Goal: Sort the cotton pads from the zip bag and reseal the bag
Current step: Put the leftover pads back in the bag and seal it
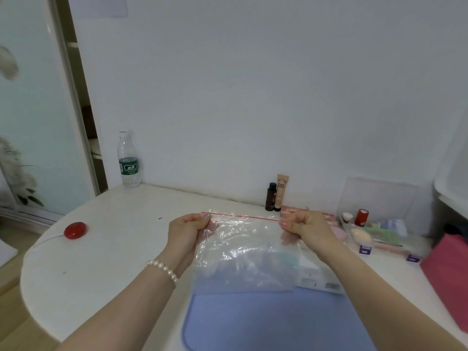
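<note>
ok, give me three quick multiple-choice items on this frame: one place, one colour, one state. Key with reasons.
1. Where is the water bottle?
A. far left, by the wall
B. on the blue mat
C. beside the BB tube

2. What colour is the zip bag's seal strip?
A. green
B. red
C. black

3. How is the bag held?
A. lying flat, untouched
B. by one hand only
C. both hands pinch its top corners

Key: 1 A, it stands at the table's far left edge; 2 B, a red line runs along the top; 3 C, left hand and right hand each grip a corner.

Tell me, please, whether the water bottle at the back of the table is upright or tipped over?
Upright: the water bottle stands on its base, white cap on top.
</note>
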`<state>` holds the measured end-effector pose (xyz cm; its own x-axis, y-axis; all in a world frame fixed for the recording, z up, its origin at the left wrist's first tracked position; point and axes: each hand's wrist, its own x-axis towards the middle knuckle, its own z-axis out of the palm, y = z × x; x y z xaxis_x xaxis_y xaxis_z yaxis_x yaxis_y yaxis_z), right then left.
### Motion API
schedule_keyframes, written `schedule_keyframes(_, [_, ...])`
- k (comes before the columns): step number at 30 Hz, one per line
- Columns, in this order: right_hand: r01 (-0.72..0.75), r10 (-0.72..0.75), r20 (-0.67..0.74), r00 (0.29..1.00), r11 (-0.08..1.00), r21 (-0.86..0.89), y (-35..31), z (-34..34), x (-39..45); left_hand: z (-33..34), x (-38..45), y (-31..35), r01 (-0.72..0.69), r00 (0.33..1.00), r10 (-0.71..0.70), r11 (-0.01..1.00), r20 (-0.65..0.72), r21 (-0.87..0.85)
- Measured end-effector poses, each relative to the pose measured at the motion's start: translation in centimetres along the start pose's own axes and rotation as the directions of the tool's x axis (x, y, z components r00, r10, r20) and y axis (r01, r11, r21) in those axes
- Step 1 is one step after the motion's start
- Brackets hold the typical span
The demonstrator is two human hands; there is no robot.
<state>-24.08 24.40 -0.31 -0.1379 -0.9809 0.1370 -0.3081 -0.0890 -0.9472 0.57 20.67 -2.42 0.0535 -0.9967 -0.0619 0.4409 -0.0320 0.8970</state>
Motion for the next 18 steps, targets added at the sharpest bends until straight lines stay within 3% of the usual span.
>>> schedule_keyframes(6, [-0.040, 0.135, 0.227, 0.964, 0.924, -0.380, -2.8, -2.3, 0.7, 0.3, -0.4, 0.4, -0.031, 0.998, 0.028, 0.999, 0.055, 0.044])
schedule_keyframes(9, [0.077, 0.100, 0.303, 0.948, 0.848, -0.524, -5.6, -1.6, 1.5, 0.5, -0.7, 0.2, -0.033, 0.996, 0.025, 0.996, 0.091, 0.088])
schedule_keyframes(14, [0.233, 0.093, 0.513, 0.854, 0.811, -0.536, -8.3, 2.8, 1.7, 0.7, -1.1, 0.3, -0.032, 0.992, 0.020, 0.995, 0.127, 0.096])
schedule_keyframes(18, [0.251, 0.036, 0.498, 0.867, 0.831, -0.496, -7.8, 4.9, 2.4, 0.5, -1.3, 0.6, -0.029, 0.990, 0.017, 0.996, 0.141, 0.085])
